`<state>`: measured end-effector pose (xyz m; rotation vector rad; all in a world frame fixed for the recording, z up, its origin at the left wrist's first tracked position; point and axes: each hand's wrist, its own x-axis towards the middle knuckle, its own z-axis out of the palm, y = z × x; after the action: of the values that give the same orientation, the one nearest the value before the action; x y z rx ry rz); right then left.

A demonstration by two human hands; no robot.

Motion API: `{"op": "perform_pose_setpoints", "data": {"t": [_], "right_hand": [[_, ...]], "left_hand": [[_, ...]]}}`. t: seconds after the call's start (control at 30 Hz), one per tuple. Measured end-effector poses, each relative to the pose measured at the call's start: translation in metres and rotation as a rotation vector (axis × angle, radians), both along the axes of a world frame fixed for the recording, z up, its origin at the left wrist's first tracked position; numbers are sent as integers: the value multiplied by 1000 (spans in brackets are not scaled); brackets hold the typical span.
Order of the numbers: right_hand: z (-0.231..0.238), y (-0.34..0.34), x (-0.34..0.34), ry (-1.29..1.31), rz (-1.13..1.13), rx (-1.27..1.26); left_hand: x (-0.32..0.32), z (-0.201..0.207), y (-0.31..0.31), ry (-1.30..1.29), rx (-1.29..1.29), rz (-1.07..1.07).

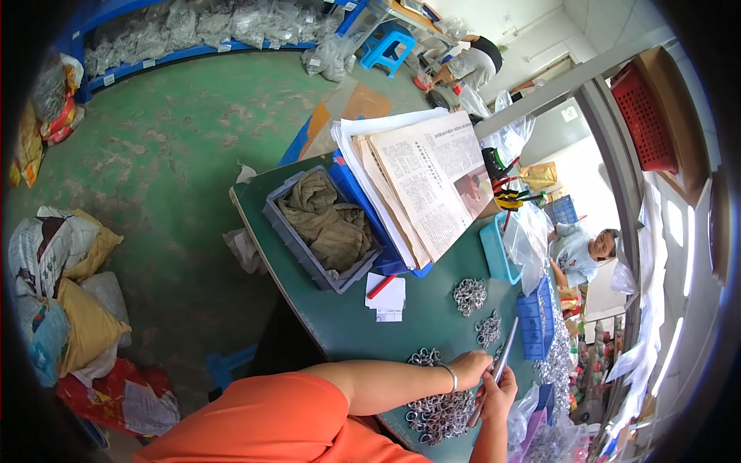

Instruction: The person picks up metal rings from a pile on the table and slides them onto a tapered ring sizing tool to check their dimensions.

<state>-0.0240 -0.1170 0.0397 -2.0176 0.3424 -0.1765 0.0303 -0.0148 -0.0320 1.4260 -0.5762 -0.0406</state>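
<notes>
My right hand [500,392] is closed round a long tapered metal rod [505,345], its bright narrow end pointing up and away and its darker end [473,417] showing below the fingers. Against the rod sits my left hand [469,368], a bracelet on its wrist. Its fingers are curled in a pinch, and what they hold is too small to make out. Under and beside both hands a large pile of small metal rings [440,413] lies on the green tabletop [351,339]. Two smaller ring heaps, one farther off [469,296] and one closer [488,328], lie beyond my hands.
A grey crate [289,251] with brown cloth stands left of stacked papers [424,185]. A red pen [381,287] lies on white paper slips. Blue bins [534,320] and a turquoise basket [498,255] line the right side. Another person [579,251] sits across; one bends farther back [475,62].
</notes>
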Motion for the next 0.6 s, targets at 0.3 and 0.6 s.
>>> {"op": "perform_pose_setpoints", "data": {"t": [0.3, 0.6], "right_hand": [[4, 3, 3, -2, -24, 31], [3, -9, 10, 1, 21, -9]], "left_hand": [[-2, 0, 3, -93, -138, -9], [-2, 1, 5, -50, 51, -19]]}}
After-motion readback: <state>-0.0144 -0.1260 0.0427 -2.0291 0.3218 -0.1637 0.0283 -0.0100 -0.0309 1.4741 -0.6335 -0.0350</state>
